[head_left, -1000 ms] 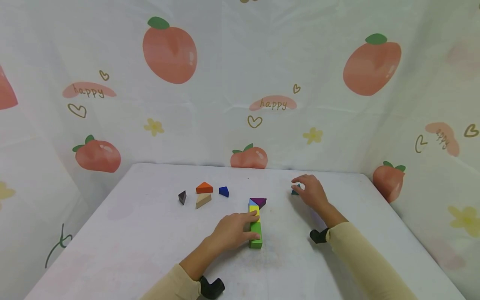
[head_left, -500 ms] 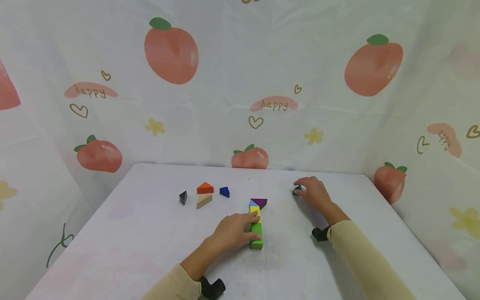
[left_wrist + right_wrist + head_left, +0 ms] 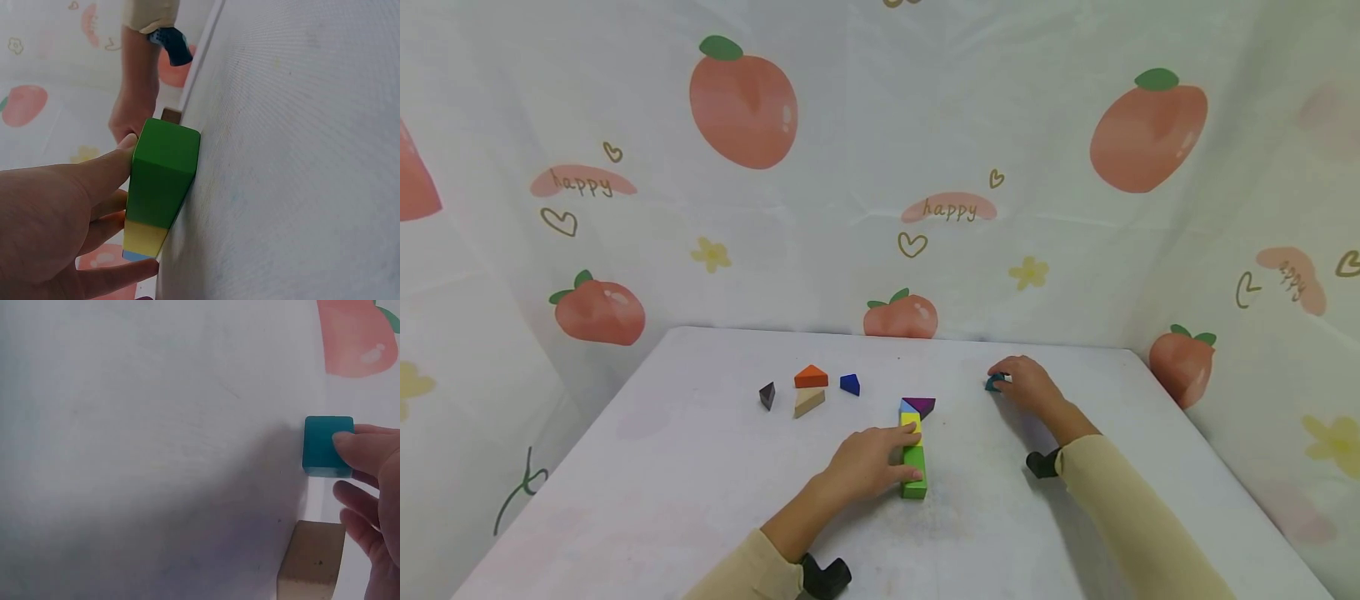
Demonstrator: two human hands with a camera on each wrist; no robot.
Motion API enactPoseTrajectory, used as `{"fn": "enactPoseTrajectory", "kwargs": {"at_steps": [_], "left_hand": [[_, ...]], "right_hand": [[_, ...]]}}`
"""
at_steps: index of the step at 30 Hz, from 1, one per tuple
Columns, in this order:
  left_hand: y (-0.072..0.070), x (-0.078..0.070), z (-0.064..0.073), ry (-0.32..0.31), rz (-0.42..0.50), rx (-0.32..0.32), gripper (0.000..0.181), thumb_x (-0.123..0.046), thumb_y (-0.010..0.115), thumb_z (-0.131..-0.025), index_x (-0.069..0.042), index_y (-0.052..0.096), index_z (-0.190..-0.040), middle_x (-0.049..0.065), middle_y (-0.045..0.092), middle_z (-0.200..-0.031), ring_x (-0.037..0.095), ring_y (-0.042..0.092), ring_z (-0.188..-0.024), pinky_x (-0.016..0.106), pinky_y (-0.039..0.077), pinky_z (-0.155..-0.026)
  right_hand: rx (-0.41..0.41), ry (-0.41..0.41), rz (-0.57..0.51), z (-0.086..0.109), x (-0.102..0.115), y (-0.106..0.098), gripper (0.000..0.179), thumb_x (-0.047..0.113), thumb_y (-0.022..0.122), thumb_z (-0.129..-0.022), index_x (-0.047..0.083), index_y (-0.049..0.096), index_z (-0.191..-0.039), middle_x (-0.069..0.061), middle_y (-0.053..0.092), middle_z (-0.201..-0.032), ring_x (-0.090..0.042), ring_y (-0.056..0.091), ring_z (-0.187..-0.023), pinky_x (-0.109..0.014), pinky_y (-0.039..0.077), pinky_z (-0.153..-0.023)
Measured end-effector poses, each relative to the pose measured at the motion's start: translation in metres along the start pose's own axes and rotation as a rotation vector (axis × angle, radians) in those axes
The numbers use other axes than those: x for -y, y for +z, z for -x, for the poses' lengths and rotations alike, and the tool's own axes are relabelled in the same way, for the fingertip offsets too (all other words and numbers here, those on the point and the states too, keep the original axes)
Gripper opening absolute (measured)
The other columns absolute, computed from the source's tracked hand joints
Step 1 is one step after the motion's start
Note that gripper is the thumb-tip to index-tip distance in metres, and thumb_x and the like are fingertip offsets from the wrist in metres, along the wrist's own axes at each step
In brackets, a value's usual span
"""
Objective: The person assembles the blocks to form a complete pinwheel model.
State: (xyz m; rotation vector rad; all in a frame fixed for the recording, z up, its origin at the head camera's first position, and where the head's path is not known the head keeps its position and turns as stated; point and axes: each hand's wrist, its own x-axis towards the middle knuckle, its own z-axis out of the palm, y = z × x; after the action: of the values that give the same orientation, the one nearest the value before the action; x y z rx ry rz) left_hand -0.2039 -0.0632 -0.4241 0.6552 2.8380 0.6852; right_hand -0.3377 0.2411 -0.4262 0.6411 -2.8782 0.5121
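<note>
White cloth [image 3: 850, 125] printed with peaches, yellow flowers, hearts and the word "happy" forms the backdrop behind and beside the table [image 3: 700, 492], whose pale top carries faint smudges. Cream sleeves reach in from the near side: the right sleeve [image 3: 1142, 525] stretches farther forward, the left sleeve [image 3: 748, 567] comes in low. A black piece [image 3: 1042, 464] shows at the right wrist and another [image 3: 826, 577] at the left.

The left hand [image 3: 865, 462] rests across the column of blocks, palm down, thumb and fingers spread wide: thumb on the green block [image 3: 914, 490], a finger over the yellow block [image 3: 910, 419]. The right hand [image 3: 1028, 387], near the far right part of the table, narrows thumb and fingers to pinch the teal block [image 3: 320, 453].

Green is the nearest block of the column, yellow next. Just beside the right hand, in the right wrist view, stands a brown block [image 3: 312, 553]. Left of the column, the orange block [image 3: 811, 377] lies just behind the tan block [image 3: 808, 402]. The purple block [image 3: 922, 405] sits at the column's far end, touching the light blue block [image 3: 906, 407]; between these and the orange one is the dark blue block [image 3: 850, 384]. Farthest left lies the grey block [image 3: 767, 396].
</note>
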Motion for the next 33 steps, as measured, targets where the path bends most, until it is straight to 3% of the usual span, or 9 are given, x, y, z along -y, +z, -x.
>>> {"fn": "enactPoseTrajectory", "kwargs": {"at_steps": [14, 27, 33], "left_hand": [[0.001, 0.000, 0.000, -0.009, 0.014, 0.001, 0.058, -0.050, 0.071, -0.085, -0.028, 0.058, -0.137, -0.005, 0.055, -0.139, 0.023, 0.050, -0.127, 0.049, 0.045, -0.097], [0.001, 0.001, 0.000, -0.014, 0.014, 0.000, 0.059, -0.051, 0.071, -0.084, -0.029, 0.058, -0.137, -0.005, 0.055, -0.139, 0.023, 0.051, -0.126, 0.049, 0.045, -0.096], [0.001, 0.001, 0.000, -0.003, 0.020, -0.004, 0.058, -0.050, 0.071, -0.084, -0.028, 0.058, -0.137, -0.005, 0.055, -0.139, 0.022, 0.051, -0.126, 0.049, 0.045, -0.096]], "right_hand": [[0.014, -0.025, 0.000, -0.007, 0.006, -0.004, 0.014, 0.004, 0.072, -0.086, 0.001, 0.073, -0.100, -0.008, 0.068, -0.092, -0.030, 0.061, -0.091, -0.047, 0.048, -0.085], [0.017, -0.002, 0.000, -0.019, 0.025, -0.005, 0.017, 0.010, 0.071, -0.089, 0.003, 0.073, -0.104, -0.007, 0.066, -0.092, -0.026, 0.059, -0.086, -0.045, 0.050, -0.084], [-0.011, -0.030, -0.009, -0.024, 0.033, -0.003, 0.017, 0.012, 0.072, -0.088, 0.004, 0.073, -0.103, -0.007, 0.064, -0.090, -0.025, 0.058, -0.085, -0.044, 0.050, -0.082]]}}
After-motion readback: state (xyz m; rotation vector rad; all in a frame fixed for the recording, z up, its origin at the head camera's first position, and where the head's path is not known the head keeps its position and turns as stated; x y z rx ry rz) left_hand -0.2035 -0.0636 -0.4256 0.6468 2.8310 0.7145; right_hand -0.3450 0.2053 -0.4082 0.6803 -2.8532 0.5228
